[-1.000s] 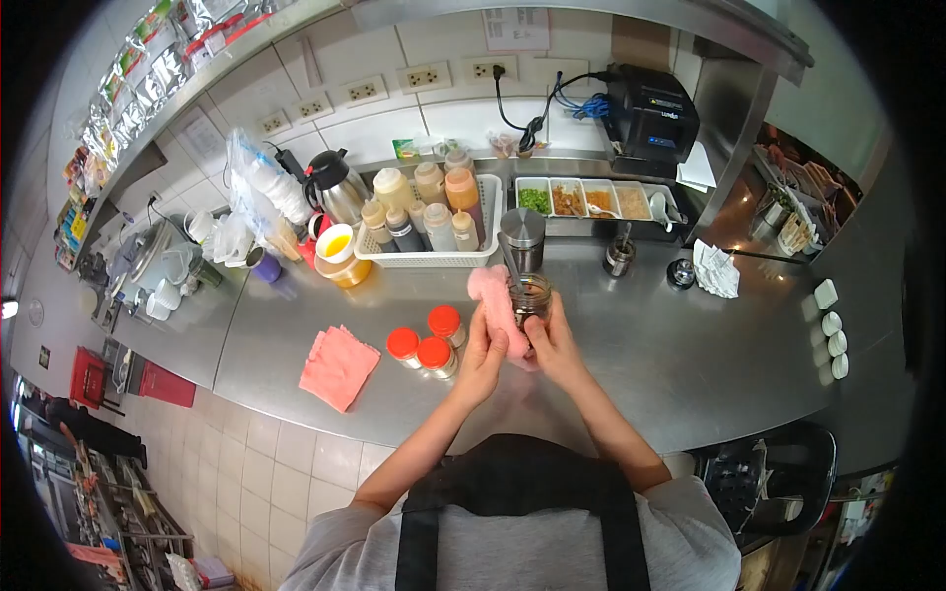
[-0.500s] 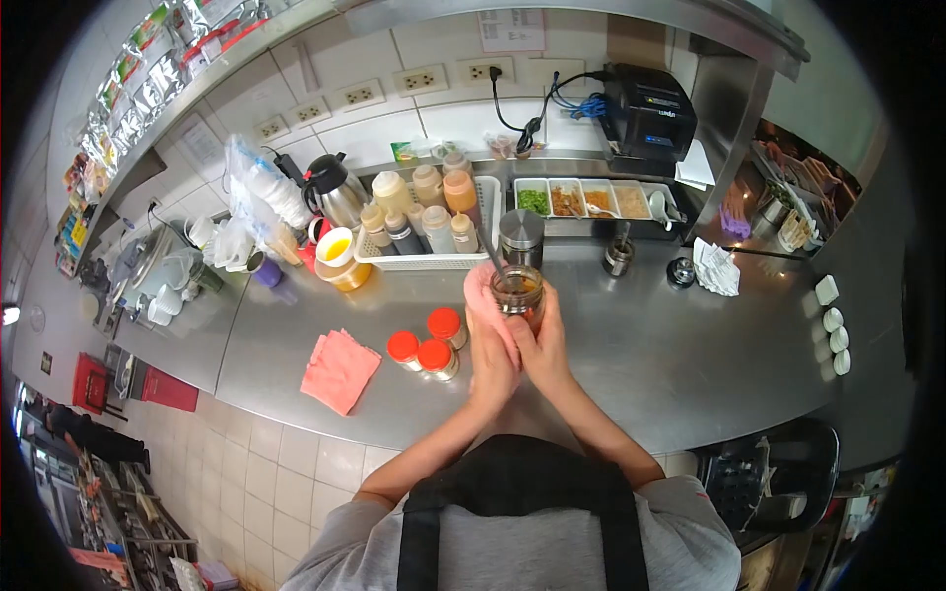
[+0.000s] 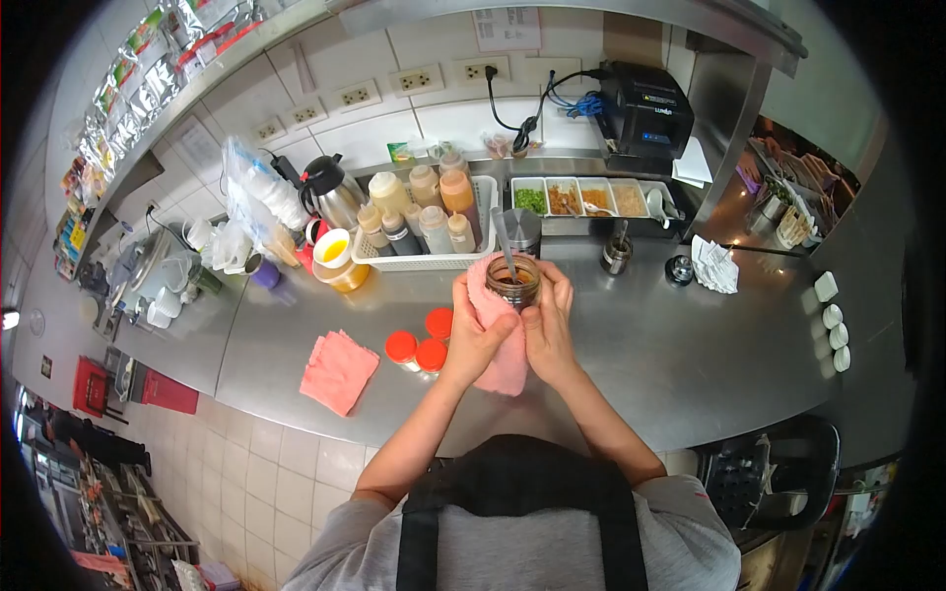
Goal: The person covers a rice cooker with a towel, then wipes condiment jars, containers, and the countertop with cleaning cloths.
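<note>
A small open glass jar (image 3: 514,292) with dark contents and a spoon (image 3: 503,236) standing in it is held up between my hands over the steel counter. My left hand (image 3: 477,340) presses a pink cloth (image 3: 506,360) against the jar's left side, and the cloth hangs down below it. Around the jar's right side curl the fingers of my right hand (image 3: 550,330), thumb toward me. Left of my hands stand three red-lidded jars (image 3: 431,355), one partly behind my left hand. Another pink cloth (image 3: 339,371) lies folded on the counter (image 3: 650,364).
Sauce bottles stand in a white basket (image 3: 424,261) behind my hands, beside a steel canister (image 3: 522,229). Further right are a tray of chopped toppings (image 3: 581,199), another spoon jar (image 3: 617,254), a small black-lidded jar (image 3: 679,270) and crumpled paper (image 3: 714,266). A person (image 3: 99,438) stands far left.
My left hand has shifted outward along the jar, and the pink cloth now spreads across its front and hangs lower. The spoon leans a little differently. My right hand still grips the jar.
</note>
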Demonstrator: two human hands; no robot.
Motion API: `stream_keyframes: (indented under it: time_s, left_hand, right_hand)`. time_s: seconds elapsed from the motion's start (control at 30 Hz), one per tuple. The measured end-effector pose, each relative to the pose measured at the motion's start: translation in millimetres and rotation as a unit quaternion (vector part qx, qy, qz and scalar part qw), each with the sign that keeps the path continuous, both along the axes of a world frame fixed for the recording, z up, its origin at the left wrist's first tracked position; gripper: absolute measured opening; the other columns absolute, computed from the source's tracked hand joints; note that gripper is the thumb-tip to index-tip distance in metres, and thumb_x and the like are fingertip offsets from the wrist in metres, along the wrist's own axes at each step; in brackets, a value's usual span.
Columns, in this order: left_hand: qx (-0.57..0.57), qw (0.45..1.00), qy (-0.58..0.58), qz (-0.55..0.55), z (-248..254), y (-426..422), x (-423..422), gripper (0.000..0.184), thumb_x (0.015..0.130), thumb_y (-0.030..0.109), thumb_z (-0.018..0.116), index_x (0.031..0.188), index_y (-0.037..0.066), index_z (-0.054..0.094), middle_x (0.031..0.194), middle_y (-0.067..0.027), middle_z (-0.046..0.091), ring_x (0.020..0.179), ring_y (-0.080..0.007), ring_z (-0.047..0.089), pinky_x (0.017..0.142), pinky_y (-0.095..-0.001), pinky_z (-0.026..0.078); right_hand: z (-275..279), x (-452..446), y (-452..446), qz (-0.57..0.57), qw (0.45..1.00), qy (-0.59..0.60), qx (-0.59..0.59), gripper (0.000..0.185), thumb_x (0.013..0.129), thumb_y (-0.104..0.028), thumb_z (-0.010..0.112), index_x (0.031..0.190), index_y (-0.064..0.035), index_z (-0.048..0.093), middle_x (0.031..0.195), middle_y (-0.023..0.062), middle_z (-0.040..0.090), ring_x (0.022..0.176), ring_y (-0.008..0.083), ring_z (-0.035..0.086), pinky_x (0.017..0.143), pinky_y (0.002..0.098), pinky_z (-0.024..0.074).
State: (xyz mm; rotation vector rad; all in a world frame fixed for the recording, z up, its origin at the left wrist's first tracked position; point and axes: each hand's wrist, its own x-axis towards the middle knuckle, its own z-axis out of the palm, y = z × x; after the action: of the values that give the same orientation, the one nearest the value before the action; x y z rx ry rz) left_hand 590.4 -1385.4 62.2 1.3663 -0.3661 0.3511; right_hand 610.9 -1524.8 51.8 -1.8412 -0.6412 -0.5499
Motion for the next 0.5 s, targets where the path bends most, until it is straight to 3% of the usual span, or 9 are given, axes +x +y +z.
stream_keyframes:
  time_s: [0.13, 0.23, 0.27, 0.37, 0.47, 0.5]
  left_hand:
    - [0.062, 0.998, 0.002, -0.001, 2, 9, -3, 0.091, 0.075, 0.019, 0.083, 0.142, 0.004, 0.024, 0.138, -0.0128, 0.044, 0.13, -0.0223, 0.043, 0.112, -0.0375, 0.033]
    - [-0.008, 1.0, -0.001, -0.012, -3, 11, 0, 0.095, 0.072, 0.014, 0.082, 0.144, 0.006, 0.022, 0.138, -0.0137, 0.044, 0.13, -0.0253, 0.046, 0.11, -0.0399, 0.037]
    - [-0.043, 0.999, -0.007, -0.019, -4, 12, 2, 0.095, 0.072, 0.012, 0.082, 0.145, 0.006, 0.021, 0.138, -0.014, 0.044, 0.129, -0.0267, 0.047, 0.109, -0.0408, 0.039]
    - [-0.117, 0.993, -0.003, 0.003, 26, 13, -2, 0.095, 0.07, 0.005, 0.077, 0.146, 0.009, 0.021, 0.137, -0.0146, 0.044, 0.125, -0.0303, 0.053, 0.104, -0.0432, 0.045]
    - [-0.095, 0.993, -0.028, 0.059, 24, 23, 5, 0.094, 0.068, -0.001, 0.073, 0.146, 0.008, 0.022, 0.135, -0.0146, 0.046, 0.12, -0.0313, 0.056, 0.101, -0.0439, 0.048]
    - [-0.093, 0.993, -0.033, 0.069, 26, 26, 5, 0.094, 0.068, -0.002, 0.073, 0.146, 0.008, 0.022, 0.135, -0.0146, 0.046, 0.12, -0.0311, 0.056, 0.101, -0.044, 0.048]
  right_hand:
    - [3, 5, -11, 0.006, 0.998, 0.004, -0.065, 0.066, 0.103, -0.048, 0.038, 0.153, -0.0064, 0.027, 0.151, 0.0239, 0.028, 0.136, 0.0404, 0.031, 0.114, 0.048, 0.0216]
    - [1, 5, -10, 0.153, 0.981, 0.09, 0.075, 0.065, 0.104, -0.043, 0.038, 0.155, -0.0059, 0.023, 0.153, 0.0221, 0.027, 0.141, 0.0371, 0.027, 0.116, 0.0444, 0.0216]
    - [-13, 4, -13, 0.164, 0.978, 0.11, 0.072, 0.069, 0.102, -0.034, 0.05, 0.156, -0.0059, 0.018, 0.15, 0.0196, 0.033, 0.14, 0.0302, 0.033, 0.115, 0.0389, 0.0288]
    - [-40, -13, -27, 0.307, 0.897, 0.317, -0.005, 0.063, 0.096, -0.026, 0.062, 0.148, -0.0027, 0.036, 0.134, 0.0153, 0.053, 0.122, 0.0231, 0.053, 0.102, 0.0343, 0.0431]
    - [-77, -14, -28, 0.251, 0.88, 0.386, -0.114, 0.042, 0.089, -0.011, 0.066, 0.129, -0.0003, 0.055, 0.112, 0.0102, 0.065, 0.099, 0.0158, 0.062, 0.086, 0.0293, 0.0507]
    - [-76, -12, -30, 0.212, 0.911, 0.353, -0.01, 0.035, 0.088, -0.007, 0.064, 0.121, -0.0002, 0.057, 0.108, 0.0089, 0.065, 0.094, 0.0143, 0.062, 0.083, 0.0282, 0.0509]
